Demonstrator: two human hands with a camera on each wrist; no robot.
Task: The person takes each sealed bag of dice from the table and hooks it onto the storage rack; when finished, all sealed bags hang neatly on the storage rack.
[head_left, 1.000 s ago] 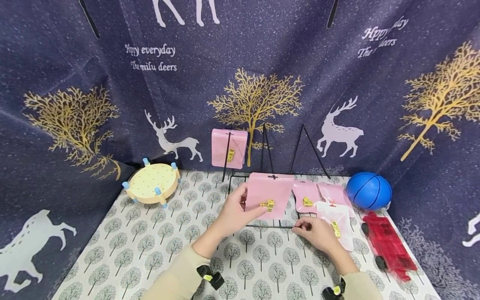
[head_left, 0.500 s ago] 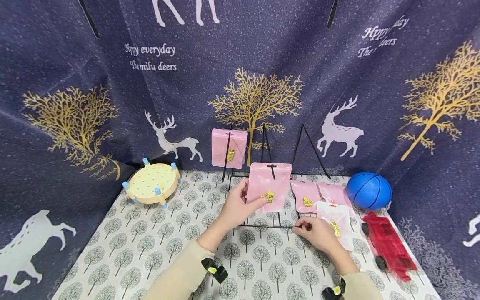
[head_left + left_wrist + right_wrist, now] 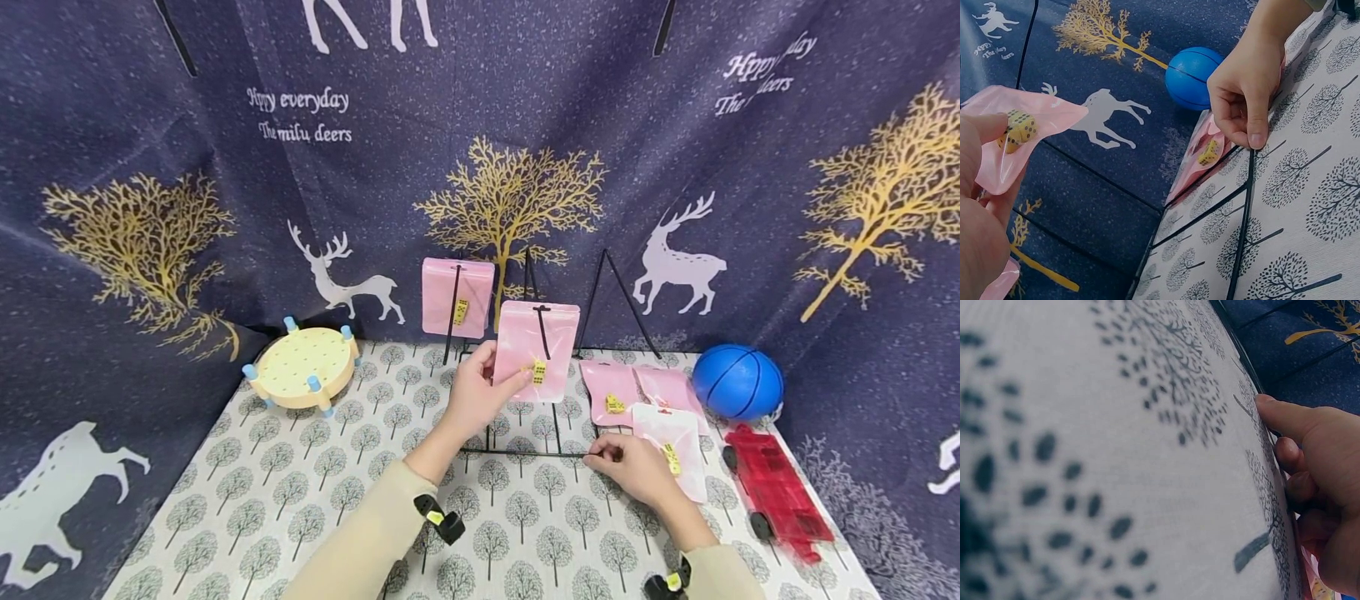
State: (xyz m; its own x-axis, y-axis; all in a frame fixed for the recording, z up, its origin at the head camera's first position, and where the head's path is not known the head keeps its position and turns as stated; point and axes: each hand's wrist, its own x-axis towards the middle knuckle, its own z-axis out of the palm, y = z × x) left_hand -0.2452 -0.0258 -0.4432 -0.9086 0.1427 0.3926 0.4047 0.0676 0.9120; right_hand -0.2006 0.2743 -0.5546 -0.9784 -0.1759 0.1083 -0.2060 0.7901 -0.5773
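Observation:
My left hand (image 3: 474, 396) pinches a pink zip bag (image 3: 517, 333) between thumb and fingers at its lower left. Yellow dice (image 3: 539, 372) show through the bag. In the head view a black prong of the wire display rack (image 3: 525, 453) passes at the bag's hang hole and lies over its front. My right hand (image 3: 636, 468) grips the rack's front bottom bar near its right corner, thumb and fingers around it. Another pink bag (image 3: 438, 296) with yellow dice hangs on the rack's left prong. The left wrist view shows the held bag (image 3: 997, 169) tilted, dice under my thumb.
Right of the rack lie two pink bags (image 3: 607, 383) and a whitish bag (image 3: 686, 483) with dice. Beyond them are a blue ball (image 3: 738, 382) and a red toy car (image 3: 780, 483). A yellow round pegged stand (image 3: 303, 367) sits at the left.
My left hand has moved the pink bag up and away toward the back, farther along the prong. The right hand stays on the rack's bar.

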